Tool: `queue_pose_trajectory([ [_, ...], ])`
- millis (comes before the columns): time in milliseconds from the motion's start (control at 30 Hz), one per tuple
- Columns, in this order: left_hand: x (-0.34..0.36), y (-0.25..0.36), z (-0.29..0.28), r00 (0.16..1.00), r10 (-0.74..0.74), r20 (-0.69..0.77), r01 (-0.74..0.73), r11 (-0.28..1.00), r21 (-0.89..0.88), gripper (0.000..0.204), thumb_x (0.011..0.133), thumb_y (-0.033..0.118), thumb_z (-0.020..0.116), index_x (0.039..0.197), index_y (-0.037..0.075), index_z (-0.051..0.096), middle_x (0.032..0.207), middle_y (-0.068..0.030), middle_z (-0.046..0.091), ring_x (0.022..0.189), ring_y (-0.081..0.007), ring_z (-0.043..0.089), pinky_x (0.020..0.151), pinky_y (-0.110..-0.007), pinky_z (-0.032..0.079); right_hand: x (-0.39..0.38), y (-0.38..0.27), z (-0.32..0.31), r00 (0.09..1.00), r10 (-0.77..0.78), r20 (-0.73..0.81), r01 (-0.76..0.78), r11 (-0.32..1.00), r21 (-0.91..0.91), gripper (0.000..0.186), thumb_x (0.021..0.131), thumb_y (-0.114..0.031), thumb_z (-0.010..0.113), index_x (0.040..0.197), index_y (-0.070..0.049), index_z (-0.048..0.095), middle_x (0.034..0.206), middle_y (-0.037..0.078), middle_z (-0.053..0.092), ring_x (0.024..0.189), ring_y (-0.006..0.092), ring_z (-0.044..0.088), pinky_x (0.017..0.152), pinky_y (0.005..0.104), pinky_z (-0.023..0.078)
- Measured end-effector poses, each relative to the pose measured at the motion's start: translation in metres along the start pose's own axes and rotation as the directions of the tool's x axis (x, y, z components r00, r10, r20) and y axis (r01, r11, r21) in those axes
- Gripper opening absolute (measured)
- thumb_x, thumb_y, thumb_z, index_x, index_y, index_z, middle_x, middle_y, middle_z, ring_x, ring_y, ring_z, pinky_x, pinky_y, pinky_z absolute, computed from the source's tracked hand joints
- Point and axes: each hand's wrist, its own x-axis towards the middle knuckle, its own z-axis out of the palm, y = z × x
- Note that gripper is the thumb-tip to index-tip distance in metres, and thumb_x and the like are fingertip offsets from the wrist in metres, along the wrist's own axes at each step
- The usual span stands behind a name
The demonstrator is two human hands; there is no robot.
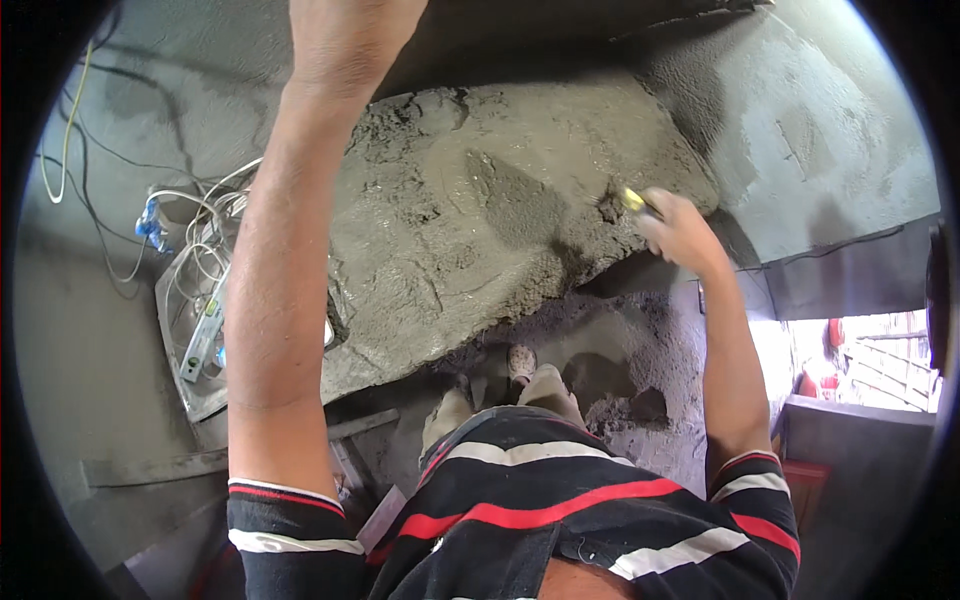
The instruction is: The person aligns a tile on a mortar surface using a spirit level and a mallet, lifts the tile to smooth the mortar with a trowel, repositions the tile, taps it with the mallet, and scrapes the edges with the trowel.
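A slab of wet grey mortar [410, 250] with a rough surface and a ragged front edge spreads before me. My right hand [668, 225] grips a yellow-handled tool [632, 198] at the slab's right part, against a rough clump of mortar; the tool's working end is hard to make out. My left arm reaches upward across the slab's left side, and my left hand [350, 35] runs out of the top of the picture, its fingers hidden.
Coiled white cables [205, 250] and a spirit level [205, 338] lie left of the slab. Grey plastered walls [820, 140] surround it. A long batten [140, 468] is at lower left, a bright opening [880, 365] at right. My feet stand on the mortar-smeared floor [645, 350].
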Motion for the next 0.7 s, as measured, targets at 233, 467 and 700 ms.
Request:
queue_pose_trajectory([
  [233, 0.003, 0.004, 0.008, 1.0, 0.009, 0.006, -0.009, 1.0, 0.006, 0.026, 0.083, 0.002, 0.068, 0.108, 0.007, 0.074, 0.092, -0.0089, 0.07, 0.09, -0.0326, 0.061, 0.084, -0.043, 0.05, 0.199, 0.034, 0.033, 0.988, -0.007, 0.157, -0.021, 0.984, 0.175, 0.026, 0.097, -0.022, 0.061, 0.114, -0.003, 0.067, 0.076, 0.011, 0.066, 0.065, 0.023, 0.058, 0.059, 0.0401, 0.046],
  [467, -0.004, -0.004, 0.007, 1.0, -0.015, -0.016, 0.015, 1.0, -0.004, 0.005, 0.083, 0.002, 0.067, 0.083, 0.006, 0.064, 0.083, -0.0094, 0.063, 0.085, -0.0333, 0.058, 0.077, -0.046, 0.047, 0.264, -0.022, 0.049, 0.914, -0.121, 0.387, 0.154, 0.986, -0.056, 0.034, 0.095, -0.038, 0.061, 0.098, -0.005, 0.07, 0.075, 0.004, 0.063, 0.061, 0.0146, 0.056, 0.05, 0.0365, 0.044],
  [700, -0.01, -0.009, 0.01, 0.998, -0.039, -0.056, 0.04, 0.999, 0.013, 0.008, 0.078, -0.002, 0.07, 0.079, -0.001, 0.062, 0.085, -0.0184, 0.063, 0.089, -0.04, 0.059, 0.08, -0.05, 0.048, 0.228, -0.054, 0.053, 0.731, -0.209, 0.65, 0.318, 0.947, -0.053, 0.034, 0.087, -0.034, 0.067, 0.104, -0.006, 0.077, 0.072, 0.003, 0.062, 0.06, 0.0142, 0.054, 0.052, 0.0342, 0.042],
])
